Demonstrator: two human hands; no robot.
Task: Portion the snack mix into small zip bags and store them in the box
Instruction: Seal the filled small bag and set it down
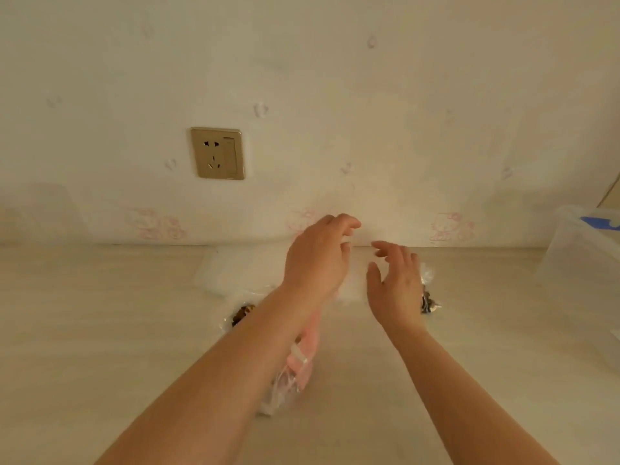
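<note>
My left hand (318, 255) and my right hand (397, 283) reach forward side by side over the pale table, fingers loosely curved and holding nothing. A stack of clear empty zip bags (235, 273) lies near the wall, partly under my left hand. One small bag of dark snack mix (240, 315) sits left of my left forearm. Another filled bag (429, 298) peeks out right of my right hand. A pink packet (295, 374) lies under my left forearm, partly hidden. The translucent plastic box (583, 260) stands at the right edge.
The table (100, 330) meets a pale patterned wall just beyond my fingers. A gold wall socket (218, 153) sits on the wall above the left half of the table. A blue item (600, 223) shows at the box's top.
</note>
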